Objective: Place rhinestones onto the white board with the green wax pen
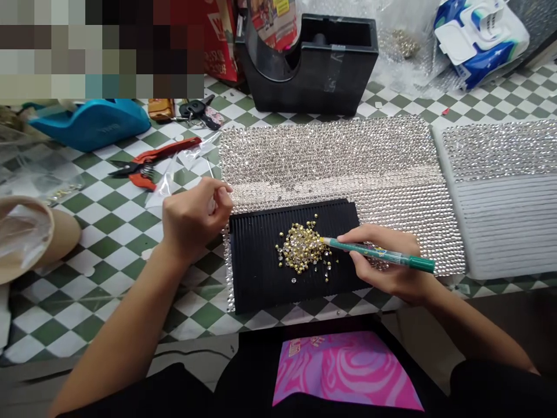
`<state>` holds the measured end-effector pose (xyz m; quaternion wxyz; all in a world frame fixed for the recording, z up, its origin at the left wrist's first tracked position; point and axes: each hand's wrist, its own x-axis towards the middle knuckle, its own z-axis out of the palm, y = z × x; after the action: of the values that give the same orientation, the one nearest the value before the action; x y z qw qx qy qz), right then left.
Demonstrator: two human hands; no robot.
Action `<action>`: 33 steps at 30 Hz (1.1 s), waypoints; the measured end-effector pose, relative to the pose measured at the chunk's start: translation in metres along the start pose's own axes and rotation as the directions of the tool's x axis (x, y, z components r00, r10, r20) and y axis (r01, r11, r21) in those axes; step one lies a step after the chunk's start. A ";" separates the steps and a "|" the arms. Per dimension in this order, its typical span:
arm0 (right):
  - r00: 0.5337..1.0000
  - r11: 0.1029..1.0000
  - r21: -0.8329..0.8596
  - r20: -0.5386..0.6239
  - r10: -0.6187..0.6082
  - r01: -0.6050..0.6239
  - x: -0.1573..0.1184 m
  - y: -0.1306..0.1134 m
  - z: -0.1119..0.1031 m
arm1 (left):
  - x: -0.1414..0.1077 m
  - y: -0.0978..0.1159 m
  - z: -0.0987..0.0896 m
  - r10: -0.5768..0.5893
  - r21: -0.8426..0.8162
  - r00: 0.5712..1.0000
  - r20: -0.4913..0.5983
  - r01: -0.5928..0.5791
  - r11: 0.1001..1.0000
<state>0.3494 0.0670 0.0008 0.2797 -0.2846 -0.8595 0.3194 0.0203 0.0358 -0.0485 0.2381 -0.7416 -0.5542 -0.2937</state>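
Gold rhinestones (302,248) lie in a loose heap on a black ridged tray (256,273), right between the hands. Why there?

Probably because the ridges stop the stones from rolling away, and the tray sits directly under both hands, keeping the heap within easy reach. A few strays lie just off the heap, on the tray.

And the hands themselves?

Apart, one on each side of the heap. The right hand (383,273) grips a green pen (418,263) the way you'd hold it to write, its pale tip at the edge of the heap. That low angle seems to let it reach the stones from the side.

The left hand (195,217)?

Raised at the tray's left edge, with its fingers pinched together. Whether they hold anything, I cannot tell from this view.

What lies beyond the hands?

A sheet of clear rhinestones (331,151) runs under the tray and stretches ahead of them. Left of the left hand, red pruning shears (174,150) rest on the checkered surface (56,313), and a black tape dispenser (317,64) stands farther ahead.
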 end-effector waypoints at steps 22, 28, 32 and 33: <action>1.000 1.000 0.021 -0.015 0.001 -0.001 0.001 0.001 0.003 | 0.002 0.001 -0.001 -0.011 -0.013 1.000 0.029 0.011 1.000; 0.997 0.995 0.081 -0.056 0.059 -0.055 -0.001 0.004 0.001 | 0.001 0.001 -0.002 -0.009 -0.019 1.000 0.024 0.009 1.000; 0.979 0.959 0.223 -0.059 0.194 -0.176 -0.005 0.008 -0.003 | -0.001 0.000 -0.002 -0.014 -0.017 1.000 0.028 0.015 1.000; 0.971 0.942 0.266 -0.069 0.229 -0.203 -0.006 0.008 -0.005 | -0.001 -0.001 -0.002 -0.016 -0.017 0.999 0.029 0.016 1.000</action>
<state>0.3595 0.0700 -0.0039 0.3194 -0.3539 -0.7597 0.4423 0.0189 0.0339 -0.0481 0.2214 -0.7432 -0.5610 -0.2896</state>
